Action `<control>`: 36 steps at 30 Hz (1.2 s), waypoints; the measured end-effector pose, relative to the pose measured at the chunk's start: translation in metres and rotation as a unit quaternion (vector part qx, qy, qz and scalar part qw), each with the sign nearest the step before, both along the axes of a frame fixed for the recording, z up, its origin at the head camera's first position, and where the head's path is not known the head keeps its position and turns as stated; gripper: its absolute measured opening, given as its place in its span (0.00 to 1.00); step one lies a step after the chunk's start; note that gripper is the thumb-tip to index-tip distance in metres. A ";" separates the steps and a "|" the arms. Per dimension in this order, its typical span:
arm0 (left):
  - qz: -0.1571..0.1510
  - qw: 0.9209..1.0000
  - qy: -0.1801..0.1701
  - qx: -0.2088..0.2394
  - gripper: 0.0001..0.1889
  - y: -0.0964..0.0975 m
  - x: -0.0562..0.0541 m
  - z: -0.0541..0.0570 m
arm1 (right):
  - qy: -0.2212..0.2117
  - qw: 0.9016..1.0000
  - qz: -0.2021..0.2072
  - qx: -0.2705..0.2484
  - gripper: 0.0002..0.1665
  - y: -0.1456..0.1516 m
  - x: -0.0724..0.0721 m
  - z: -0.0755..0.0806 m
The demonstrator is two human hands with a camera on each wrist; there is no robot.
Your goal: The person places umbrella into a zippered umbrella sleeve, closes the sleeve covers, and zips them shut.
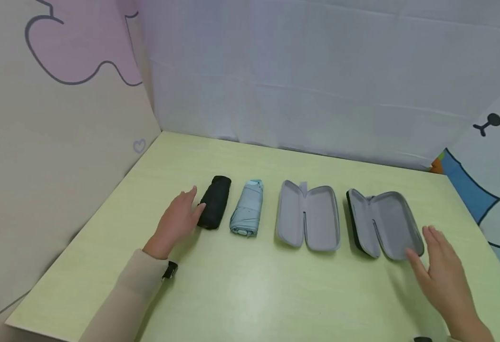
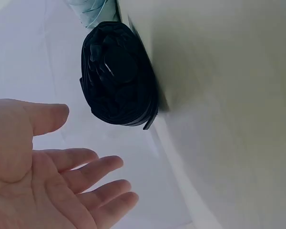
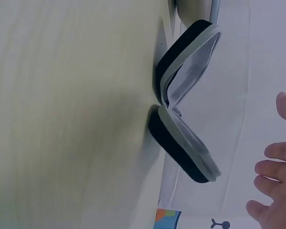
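Observation:
A folded black umbrella (image 1: 214,202) lies on the table, its rolled end facing the camera in the left wrist view. Beside its left side, my left hand (image 1: 179,219) hovers with fingers extended and thumb apart; the left wrist view shows a gap between them. A folded light-blue umbrella (image 1: 247,208) lies to the right of the black one. Farther right sits an unzipped black case with grey lining (image 1: 393,225), spread in a V. My right hand (image 1: 442,273) is held just off that case's near right corner, fingers straight, holding nothing.
Between the light-blue umbrella and the black case, another opened case with grey lining (image 1: 322,218) lies on the pale yellow table (image 1: 250,289). A white sheet (image 1: 301,80) hangs behind the table's far edge. Printed panels stand at left and right.

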State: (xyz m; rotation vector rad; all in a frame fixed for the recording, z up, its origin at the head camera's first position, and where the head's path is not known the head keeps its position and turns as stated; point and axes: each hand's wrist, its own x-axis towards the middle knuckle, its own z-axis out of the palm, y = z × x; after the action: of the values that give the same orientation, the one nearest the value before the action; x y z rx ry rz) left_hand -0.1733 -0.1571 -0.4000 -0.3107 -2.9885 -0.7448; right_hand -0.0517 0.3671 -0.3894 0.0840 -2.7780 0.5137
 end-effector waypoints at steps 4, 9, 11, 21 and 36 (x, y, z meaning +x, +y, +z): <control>0.011 0.998 -0.020 0.063 0.30 -0.003 -0.008 0.000 | 0.015 1.000 0.002 -0.024 0.35 -0.013 -0.004 0.006; 0.011 0.993 -0.044 0.106 0.30 -0.006 -0.018 0.001 | 0.032 0.999 -0.002 -0.039 0.31 -0.028 -0.010 0.010; 0.013 0.991 -0.068 0.114 0.31 -0.007 -0.023 0.000 | 0.047 0.998 0.001 -0.045 0.29 -0.033 -0.012 0.010; 0.041 0.976 -0.153 0.150 0.34 -0.005 -0.037 -0.002 | 0.083 0.989 0.026 -0.120 0.21 -0.063 -0.017 0.009; 0.047 0.973 -0.168 0.149 0.35 0.003 -0.036 0.000 | 0.072 0.983 0.055 -0.161 0.18 -0.084 -0.029 0.000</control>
State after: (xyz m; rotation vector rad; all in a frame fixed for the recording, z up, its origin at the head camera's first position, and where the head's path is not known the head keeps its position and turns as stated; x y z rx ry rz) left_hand -0.2094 -0.1545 -0.4003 -0.0297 -3.0940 -1.3347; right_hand -0.0811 0.2831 -0.3891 0.1937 -2.5232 0.9389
